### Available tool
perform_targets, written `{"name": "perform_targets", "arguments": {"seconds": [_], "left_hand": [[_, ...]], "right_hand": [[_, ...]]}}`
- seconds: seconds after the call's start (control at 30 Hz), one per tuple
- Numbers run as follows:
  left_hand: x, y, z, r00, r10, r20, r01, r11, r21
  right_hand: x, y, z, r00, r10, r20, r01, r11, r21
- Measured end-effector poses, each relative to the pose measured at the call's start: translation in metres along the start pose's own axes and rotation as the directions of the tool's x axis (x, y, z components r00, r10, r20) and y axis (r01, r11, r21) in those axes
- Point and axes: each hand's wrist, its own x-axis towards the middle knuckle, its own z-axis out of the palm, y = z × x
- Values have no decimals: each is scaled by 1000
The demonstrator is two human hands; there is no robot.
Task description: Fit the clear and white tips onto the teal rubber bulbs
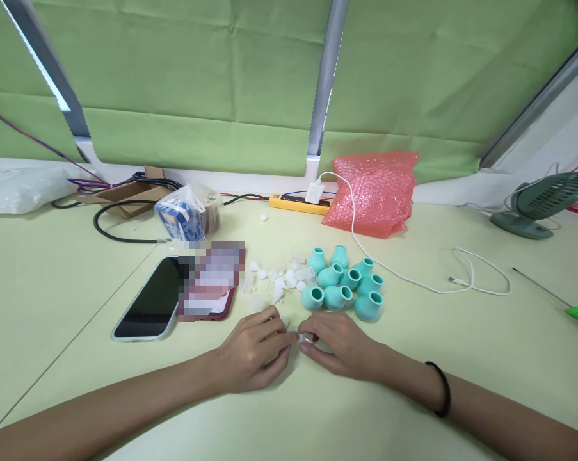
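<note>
Both hands rest on the pale green table [413, 397] near its front middle, fingertips meeting. My left hand [253, 352] is curled, its fingers pinched toward a small white piece [302, 335] held between the two hands. My right hand [339, 346] is also closed, fingertips on that same piece; a black band circles its wrist. Just beyond the hands lies a scatter of small white translucent pieces [279, 278]. To their right stands a cluster of several teal rubber bulb-shaped parts [344, 285].
A phone [149, 301] lies face up at left beside a blurred red card. Further back sit a wrapped box in a plastic bag [187, 214], a yellow power strip [298, 203], pink bubble wrap [372, 192], a white cable [461, 278], a fan [543, 202] and a green-handled screwdriver [571, 310].
</note>
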Motion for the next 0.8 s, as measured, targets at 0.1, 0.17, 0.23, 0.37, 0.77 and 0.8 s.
{"name": "perform_targets", "arguments": {"seconds": [0.1, 0.17, 0.23, 0.37, 0.77, 0.8], "left_hand": [[0, 1, -1, 1000, 3, 9, -3, 1000, 8], [1, 1, -1, 1000, 7, 13, -7, 1000, 12], [1, 1, -1, 1000, 10, 14, -10, 1000, 27], [0, 2, -1, 1000, 9, 29, -12, 995, 100], [0, 6, -2, 999, 12, 46, -25, 957, 288], [0, 6, -2, 999, -5, 48, -9, 961, 278]], "right_hand": [[0, 0, 0, 1000, 4, -7, -4, 1000, 0], [0, 0, 0, 1000, 8, -7, -8, 1000, 1], [0, 0, -1, 1000, 8, 0, -8, 1000, 2], [0, 0, -1, 1000, 3, 20, -3, 1000, 0], [0, 0, -1, 1000, 6, 21, -6, 1000, -18], [-1, 0, 0, 1000, 11, 20, -11, 1000, -9]]}}
